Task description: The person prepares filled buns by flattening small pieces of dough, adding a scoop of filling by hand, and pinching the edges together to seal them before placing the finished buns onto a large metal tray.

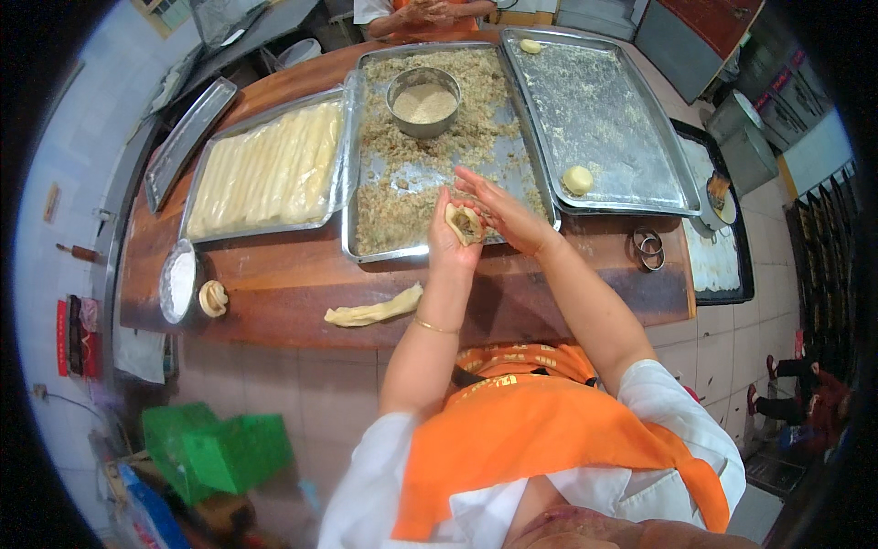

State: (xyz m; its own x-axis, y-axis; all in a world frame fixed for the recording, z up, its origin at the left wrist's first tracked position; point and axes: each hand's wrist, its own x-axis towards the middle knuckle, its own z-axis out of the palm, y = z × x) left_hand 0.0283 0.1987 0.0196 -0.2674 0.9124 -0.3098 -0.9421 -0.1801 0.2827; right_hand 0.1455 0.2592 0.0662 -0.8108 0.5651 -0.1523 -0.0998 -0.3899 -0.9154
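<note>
At the tabletop's (274, 274) far-left edge: a narrow steel tray (187, 139), tilted along the rim. Near the front-left edge, a small bowl of flour (177, 280) with a coiled dough piece (213, 298) just beside it. Behind these, a tray of dough logs (267, 171), laid side by side under clear film. At the front edge, a loose dough strip (373, 308), lying flat, apart from everything else.

In the middle, a filling tray (366, 247) strewn with crumbly brown mix; a steel bowl (423, 101) of finer crumbs near its far end. Over this tray's near edge, the left hand (455, 233) cupped around a dough wrapper (465, 222) — filling showing in its open centre. Touching it from the right, the right hand (498, 212), fingers extended over the wrapper's rim, pinching at the dough rather than clenched.

Right of that, a crumb-dusted tray (631, 146) carrying one dough ball (577, 179) near its front-left corner and another (530, 46) at its far-left corner. On the tabletop's front-right corner, metal rings (648, 247). Beyond the far edge — another person's hands (430, 13), clasped together.
</note>
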